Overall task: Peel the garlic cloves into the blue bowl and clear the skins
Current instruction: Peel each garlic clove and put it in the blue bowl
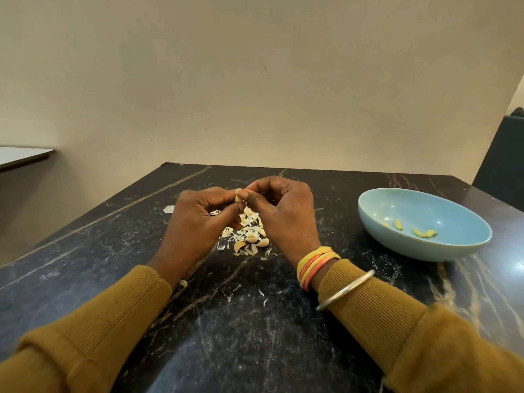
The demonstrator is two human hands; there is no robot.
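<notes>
2 mustard-yellow ribbed knit sleeves [99, 336] reach in over the black veined marble table [255, 321], the right one with a plain silver metal bangle [346, 289] over its cuff. Beyond them the left hand [198, 219] and right hand [283, 214] meet fingertip to fingertip, both pinching 1 small pale garlic clove [238, 195] held above the table. Its long axis stands roughly upright, and how much skin clings to it is too small to tell. Directly beneath lies a loose heap of papery cream garlic skins [249, 236]. The shallow round light-blue ceramic bowl [411, 208] sits well apart to the right, holding about 4 yellowish peeled cloves [422, 232]. The right hand is the nearer one, so it would likely carry the drop.
</notes>
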